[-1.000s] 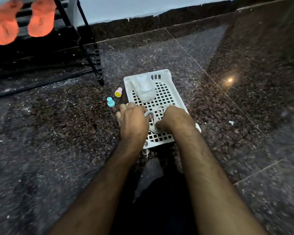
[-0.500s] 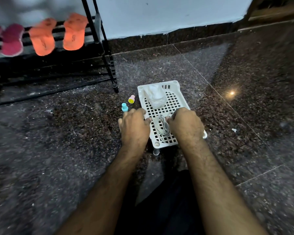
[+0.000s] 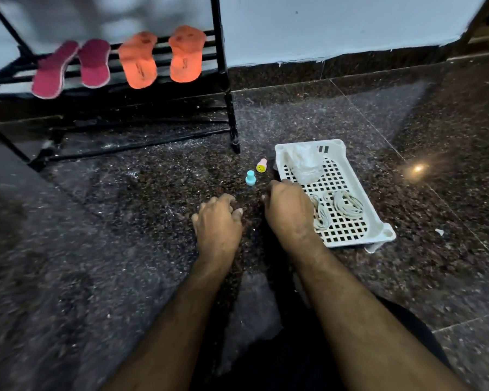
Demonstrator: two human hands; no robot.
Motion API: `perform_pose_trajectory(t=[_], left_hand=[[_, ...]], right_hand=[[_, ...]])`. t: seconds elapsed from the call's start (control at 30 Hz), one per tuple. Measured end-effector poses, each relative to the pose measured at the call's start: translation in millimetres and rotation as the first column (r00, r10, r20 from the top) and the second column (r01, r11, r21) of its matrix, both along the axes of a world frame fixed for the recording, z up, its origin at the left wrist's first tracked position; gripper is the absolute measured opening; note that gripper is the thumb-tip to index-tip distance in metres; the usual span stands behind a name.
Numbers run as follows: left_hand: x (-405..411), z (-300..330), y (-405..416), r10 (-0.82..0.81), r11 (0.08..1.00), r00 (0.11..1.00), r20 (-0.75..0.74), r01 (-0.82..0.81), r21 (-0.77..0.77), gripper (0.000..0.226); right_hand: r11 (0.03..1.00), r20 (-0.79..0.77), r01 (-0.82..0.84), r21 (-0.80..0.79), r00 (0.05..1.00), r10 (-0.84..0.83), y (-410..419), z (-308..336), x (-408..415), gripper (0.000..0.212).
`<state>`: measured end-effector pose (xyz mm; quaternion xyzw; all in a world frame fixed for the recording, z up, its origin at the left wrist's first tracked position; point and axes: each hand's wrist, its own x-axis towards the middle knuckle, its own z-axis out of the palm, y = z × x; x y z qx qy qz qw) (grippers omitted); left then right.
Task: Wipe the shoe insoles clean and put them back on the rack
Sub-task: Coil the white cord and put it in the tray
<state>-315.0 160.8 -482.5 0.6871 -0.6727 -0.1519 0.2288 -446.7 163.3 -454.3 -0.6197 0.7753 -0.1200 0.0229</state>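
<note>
Left hand (image 3: pixel 218 221) is resting on the floor (image 3: pixel 124 249), grip loosely curled, empty. Right hand (image 3: pixel 288 210) is hovering at the white basket (image 3: pixel 378 221); its grip I cannot tell. Risk: knocking the two small bottles (image 3: pixel 250 177) over when reaching. Speckled stone, dim room. Insoles (image 3: pixel 137 60) are lying far left on the rack (image 3: pixel 223 80).

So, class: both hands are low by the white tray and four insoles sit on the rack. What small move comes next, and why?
Probably the right hand reaches for the crumpled wipe at the tray's far end. Neither it nor the left hand seems to hold anything, and the orange insoles on the rack show dark marks.
</note>
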Motion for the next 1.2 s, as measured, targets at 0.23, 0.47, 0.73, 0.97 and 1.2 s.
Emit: perform_pose_trajectory(t=[0.23,0.47,0.73,0.97,1.2], left_hand=[[-2.9,-33.1,-46.7,-0.043,0.999,0.996,-0.077,0.043,-0.001,0.04],[-21.6,-57.9,-99.8,-0.205,0.978,0.966,-0.155,0.196,-0.074,0.063],[-33.2,-73.9,-120.5,-0.291,0.95,0.942,-0.165,0.264,-0.166,0.041],[-29.6,-71.7,-115.7,-0.291,0.935,0.906,-0.308,0.201,-0.293,0.043],[-26.1,-61.8,-125.0,-0.267,0.949,0.887,-0.377,0.176,-0.26,0.04]], right_hand=[[0.976,-0.166,-0.064,0.208,0.981,0.1,-23.7,-37.6,22.9,0.046],[0.964,-0.116,0.05,0.261,0.993,-0.02,-45.5,-63.9,25.5,0.056],[0.982,-0.076,0.119,0.146,0.991,-0.109,-61.7,-72.4,10.0,0.046],[0.996,-0.008,0.02,0.086,1.0,-0.019,-62.6,-63.2,10.7,0.027],[0.997,0.237,0.018,-0.078,0.971,0.001,-84.1,-56.7,9.1,0.039]])
